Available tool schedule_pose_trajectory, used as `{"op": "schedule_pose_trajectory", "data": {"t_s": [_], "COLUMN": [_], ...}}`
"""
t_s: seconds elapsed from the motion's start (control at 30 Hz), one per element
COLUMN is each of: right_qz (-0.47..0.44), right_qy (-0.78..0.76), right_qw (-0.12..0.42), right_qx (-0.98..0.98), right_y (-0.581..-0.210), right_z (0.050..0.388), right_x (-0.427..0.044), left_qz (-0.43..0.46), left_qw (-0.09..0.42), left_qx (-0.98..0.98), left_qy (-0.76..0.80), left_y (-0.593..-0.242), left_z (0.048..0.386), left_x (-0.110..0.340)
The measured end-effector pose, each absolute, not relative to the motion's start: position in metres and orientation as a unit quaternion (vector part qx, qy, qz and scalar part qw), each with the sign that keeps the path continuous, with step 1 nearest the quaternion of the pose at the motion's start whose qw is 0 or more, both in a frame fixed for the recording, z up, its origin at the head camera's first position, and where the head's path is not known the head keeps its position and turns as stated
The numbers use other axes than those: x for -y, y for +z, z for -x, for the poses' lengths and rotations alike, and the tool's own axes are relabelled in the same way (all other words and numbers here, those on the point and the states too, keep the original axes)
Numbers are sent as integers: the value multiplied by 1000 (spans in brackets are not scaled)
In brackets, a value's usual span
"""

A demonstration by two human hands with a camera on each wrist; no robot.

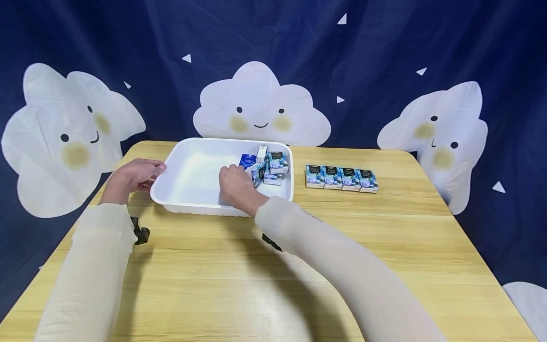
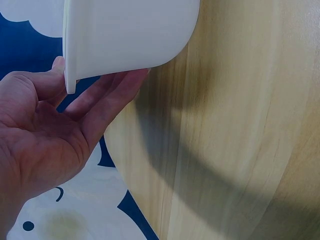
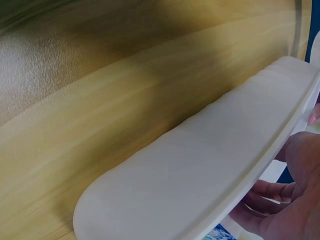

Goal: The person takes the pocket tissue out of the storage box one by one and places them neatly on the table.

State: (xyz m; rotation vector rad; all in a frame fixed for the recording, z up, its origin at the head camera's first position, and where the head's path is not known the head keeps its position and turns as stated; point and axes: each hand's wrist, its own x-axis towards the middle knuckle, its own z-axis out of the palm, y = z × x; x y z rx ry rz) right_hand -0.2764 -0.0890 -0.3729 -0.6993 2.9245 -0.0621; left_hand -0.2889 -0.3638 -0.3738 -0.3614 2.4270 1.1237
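A white plastic tray (image 1: 192,207) stands on the table, its right end holding several small patterned boxes (image 1: 278,162) and a dark blue one (image 1: 247,160). My left hand (image 1: 138,173) grips the tray's left end. In the left wrist view, the thumb of that hand (image 2: 47,120) lies at the rim and its fingers reach under it against the outer wall. My right hand (image 1: 239,187) is inside the tray with bent fingers, just left of a tilted floral box (image 1: 257,173). In the right wrist view, the tray wall partly hides that hand (image 3: 285,200); whether it pinches anything is hidden.
Right of the tray, several blue floral boxes (image 1: 341,178) lie side by side in a row on the wooden table (image 1: 205,285). Behind the table hangs a dark blue curtain (image 1: 282,28) with white clouds. Black wrist-camera mounts (image 1: 140,232) sit under both sleeves.
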Motion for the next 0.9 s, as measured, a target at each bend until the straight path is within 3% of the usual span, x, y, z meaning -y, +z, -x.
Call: {"op": "schedule_pose_trajectory", "data": {"t_s": [0.57, 0.9], "right_qz": [286, 277], "right_qy": [-42, -46], "right_qw": [50, 108], "right_qx": [-956, -954], "right_y": [-353, -346], "right_z": [260, 251], "right_x": [80, 64], "left_qz": [138, 141], "left_qw": [223, 222], "left_qx": [-871, -872], "left_qy": [415, 412], "left_y": [-375, -376], "left_z": [289, 291], "left_x": [365, 365]}}
